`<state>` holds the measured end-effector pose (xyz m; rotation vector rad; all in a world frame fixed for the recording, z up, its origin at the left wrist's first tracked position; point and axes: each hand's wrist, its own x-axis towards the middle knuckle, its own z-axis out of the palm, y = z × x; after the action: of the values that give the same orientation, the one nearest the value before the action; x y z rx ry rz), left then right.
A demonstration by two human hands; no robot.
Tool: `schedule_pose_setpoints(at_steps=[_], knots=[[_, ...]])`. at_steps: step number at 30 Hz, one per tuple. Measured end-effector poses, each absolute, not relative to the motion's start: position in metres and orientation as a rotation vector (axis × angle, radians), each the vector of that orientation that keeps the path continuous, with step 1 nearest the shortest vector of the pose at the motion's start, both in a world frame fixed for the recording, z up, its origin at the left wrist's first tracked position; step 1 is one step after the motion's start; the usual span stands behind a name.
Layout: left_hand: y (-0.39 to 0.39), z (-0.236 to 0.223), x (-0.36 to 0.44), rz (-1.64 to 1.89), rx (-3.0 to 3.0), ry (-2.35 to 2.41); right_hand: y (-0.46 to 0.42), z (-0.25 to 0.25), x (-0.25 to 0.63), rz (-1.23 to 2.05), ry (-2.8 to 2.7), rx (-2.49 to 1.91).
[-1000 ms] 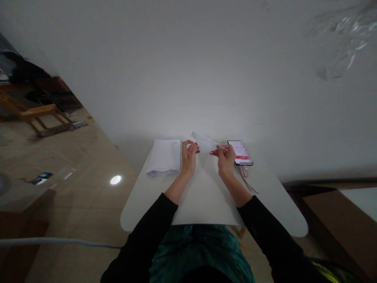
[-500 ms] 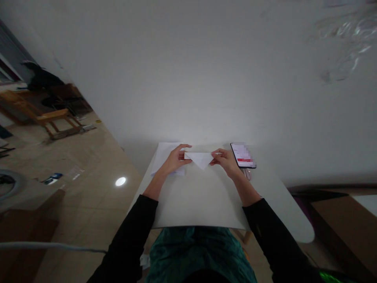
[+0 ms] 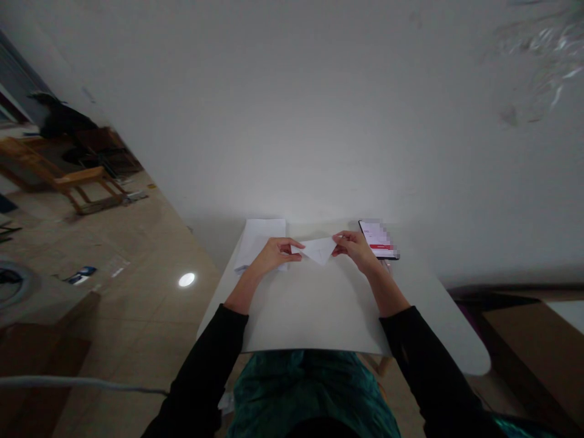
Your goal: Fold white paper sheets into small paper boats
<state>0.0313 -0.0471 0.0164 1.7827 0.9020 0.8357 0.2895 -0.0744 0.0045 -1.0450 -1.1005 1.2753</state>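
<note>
A small white folded paper (image 3: 318,249), triangular with its point towards me, is held just above the white table (image 3: 319,304). My left hand (image 3: 274,253) pinches its left corner and my right hand (image 3: 356,248) pinches its right corner. Both hands have their fingers closed on the paper. A stack of white paper sheets (image 3: 262,240) lies on the table just left of my left hand.
A phone (image 3: 378,239) with a lit screen lies at the table's far right, close to my right hand. The table stands against a white wall. A wooden chair (image 3: 68,179) stands far left on the tiled floor.
The paper, raised and tilted a second ago, has come down close to the table and been turned into a flat triangle between both hands. My left hand moved left, partly over the stack.
</note>
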Motion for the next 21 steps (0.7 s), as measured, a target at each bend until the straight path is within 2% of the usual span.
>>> schedule_pose_setpoints(at_steps=[12,21], knots=[[-0.0524,0.021,0.0293,0.764,1.75,0.843,-0.0742,0.0027,0.292,1.333,-1.175,-1.09],[-0.0488,0.016,0.0336,0.862,1.622,0.79,-0.0722,0.0004,0.2905,1.315,-1.15,-1.058]])
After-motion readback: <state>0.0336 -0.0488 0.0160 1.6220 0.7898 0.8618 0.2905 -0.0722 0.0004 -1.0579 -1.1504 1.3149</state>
